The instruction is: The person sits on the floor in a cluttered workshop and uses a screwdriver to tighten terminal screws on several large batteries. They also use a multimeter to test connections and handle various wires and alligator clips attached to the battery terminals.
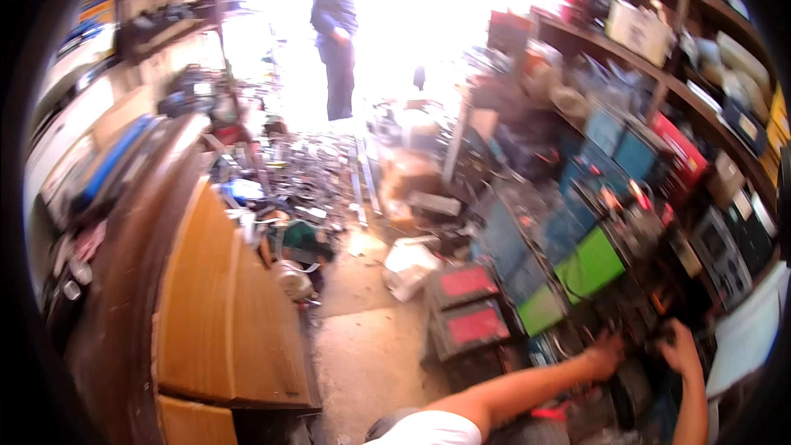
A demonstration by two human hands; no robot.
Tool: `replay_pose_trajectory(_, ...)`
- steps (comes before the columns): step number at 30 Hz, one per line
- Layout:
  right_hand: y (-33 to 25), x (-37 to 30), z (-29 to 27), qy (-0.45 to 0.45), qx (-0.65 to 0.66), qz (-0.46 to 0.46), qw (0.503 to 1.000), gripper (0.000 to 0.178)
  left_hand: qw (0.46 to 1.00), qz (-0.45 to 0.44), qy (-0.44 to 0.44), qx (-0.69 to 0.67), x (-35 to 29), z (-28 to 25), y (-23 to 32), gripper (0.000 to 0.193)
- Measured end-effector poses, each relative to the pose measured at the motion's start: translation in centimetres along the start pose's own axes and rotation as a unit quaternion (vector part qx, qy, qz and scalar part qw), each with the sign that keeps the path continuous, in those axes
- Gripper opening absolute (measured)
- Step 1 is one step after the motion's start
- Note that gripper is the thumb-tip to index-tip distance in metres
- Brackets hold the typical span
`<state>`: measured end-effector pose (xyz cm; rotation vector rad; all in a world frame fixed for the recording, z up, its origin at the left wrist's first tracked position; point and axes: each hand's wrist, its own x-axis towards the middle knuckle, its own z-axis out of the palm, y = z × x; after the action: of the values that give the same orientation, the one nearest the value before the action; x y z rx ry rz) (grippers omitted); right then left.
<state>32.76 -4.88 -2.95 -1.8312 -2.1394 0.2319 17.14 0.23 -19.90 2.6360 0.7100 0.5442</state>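
Left hand [607,354], right hand [679,349] at dark blurry clutter [644,331], 4 o'clock. Grip? can't tell. Reaching-in step imo, next move wants steady hold. Bright-green flat panel [590,265] 11 o'clock from hands.

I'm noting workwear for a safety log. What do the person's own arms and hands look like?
A white fabric sleeve covers the upper left arm, leaving the left forearm bare. The right forearm is bare too, with no sleeve in view. The left hand and right hand appear ungloved; blur and shadow hide finer details.
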Motion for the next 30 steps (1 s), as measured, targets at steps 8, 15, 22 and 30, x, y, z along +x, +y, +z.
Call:
replay_pose_trajectory(8,2.3,0.9,0.7,0.01,-0.097,0.044,0.994,0.027,0.994,0.009,-0.023,0.111,0.1,-1.1,-0.5,0.04)
replay_pose_trajectory(15,1.1,1.5,0.2,-0.073,-0.076,0.108,0.989,0.039,0.99,0.009,-0.043,0.134,-0.4,-2.2,-0.9,0.05)
replay_pose_trajectory(22,1.4,1.7,0.4,-0.043,-0.103,0.106,0.988,0.041,0.986,0.022,-0.016,0.162,-0.2,-2.0,-1.6,0.05)
replay_pose_trajectory(30,1.4,1.8,0.1,-0.038,-0.055,0.038,0.997,0.03,0.985,0.021,-0.016,0.171,-0.1,-1.9,-1.6,0.049)
